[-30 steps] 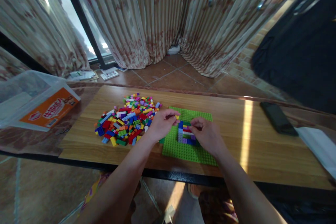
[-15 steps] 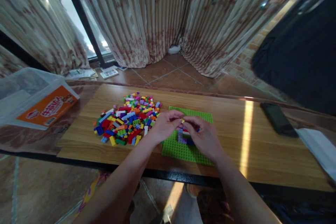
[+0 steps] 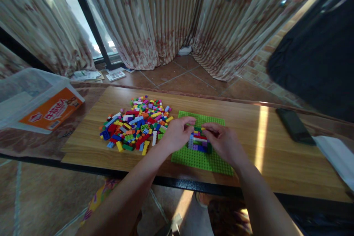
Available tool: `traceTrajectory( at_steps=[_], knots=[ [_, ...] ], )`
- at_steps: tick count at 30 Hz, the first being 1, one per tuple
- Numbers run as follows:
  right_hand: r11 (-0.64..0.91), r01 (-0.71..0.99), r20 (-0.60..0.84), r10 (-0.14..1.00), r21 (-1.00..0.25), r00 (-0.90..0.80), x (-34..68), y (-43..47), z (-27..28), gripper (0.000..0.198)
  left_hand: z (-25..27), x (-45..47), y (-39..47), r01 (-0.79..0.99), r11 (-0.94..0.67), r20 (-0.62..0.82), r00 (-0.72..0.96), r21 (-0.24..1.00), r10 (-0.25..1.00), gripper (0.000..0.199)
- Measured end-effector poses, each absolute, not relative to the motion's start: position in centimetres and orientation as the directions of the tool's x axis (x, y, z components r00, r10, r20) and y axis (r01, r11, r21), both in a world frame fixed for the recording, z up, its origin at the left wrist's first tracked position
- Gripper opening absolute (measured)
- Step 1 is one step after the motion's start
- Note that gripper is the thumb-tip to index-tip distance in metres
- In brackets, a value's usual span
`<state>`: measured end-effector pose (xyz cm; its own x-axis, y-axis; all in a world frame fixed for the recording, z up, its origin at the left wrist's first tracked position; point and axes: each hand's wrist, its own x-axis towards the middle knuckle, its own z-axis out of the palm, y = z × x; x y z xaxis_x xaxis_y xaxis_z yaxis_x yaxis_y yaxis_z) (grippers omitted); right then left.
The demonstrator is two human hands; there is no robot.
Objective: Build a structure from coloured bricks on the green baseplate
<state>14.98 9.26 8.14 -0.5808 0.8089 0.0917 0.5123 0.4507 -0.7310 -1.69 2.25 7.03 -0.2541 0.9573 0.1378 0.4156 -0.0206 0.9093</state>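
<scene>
A green baseplate (image 3: 182, 158) lies on the wooden table, bearing a low build of blue, purple, red and white bricks (image 3: 199, 143). At the left side of this build is my left hand (image 3: 177, 132), its thumb and forefinger apart with nothing visible between them. My right hand (image 3: 223, 141) hovers over the build's right side. A small yellow brick (image 3: 203, 129) is pinched between its thumb and forefinger, partly covered by the fingertips. My right hand also hides part of the build.
Loose coloured bricks (image 3: 135, 127) form a heap left of the baseplate. Farther left stands a clear plastic box (image 3: 41, 84) with an orange label. A black phone (image 3: 294, 125) and a white paper (image 3: 334, 156) lie at the right. The table's black front edge (image 3: 190, 187) runs close to me.
My hands have moved apart from each other. The yellow brick, earlier between both hands' fingertips, has gone rightward with my right hand, and the build shows more.
</scene>
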Motion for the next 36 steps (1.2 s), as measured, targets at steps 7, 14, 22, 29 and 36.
traceTrajectory(
  at_steps=[7,14,22,29,36],
  knots=[
    [0.475,0.604,-0.009,0.781,-0.64,-0.624,16.0,10.1,7.7,0.015,7.4,-1.9,2.1,0.564,0.014,0.115,-0.193,0.826,0.974,0.026],
    [0.544,0.635,-0.01,0.755,-0.549,-0.655,15.2,9.8,8.0,0.012,7.2,-1.9,2.1,0.59,0.027,0.103,-0.186,0.807,0.977,0.028],
    [0.639,0.609,0.006,0.692,-0.47,-0.721,14.9,10.0,8.2,0.013,7.5,-1.8,2.1,0.605,0.026,0.102,-0.176,0.796,0.979,0.029],
    [0.664,0.596,0.02,0.675,-0.452,-0.738,14.8,10.0,8.4,0.016,7.4,-1.8,2.0,0.593,0.031,0.089,-0.173,0.804,0.981,0.028],
    [0.663,0.6,0.01,0.675,-0.447,-0.738,14.4,9.4,8.8,0.018,7.3,-1.8,2.1,0.586,0.031,0.089,-0.176,0.81,0.98,0.028]
  ],
)
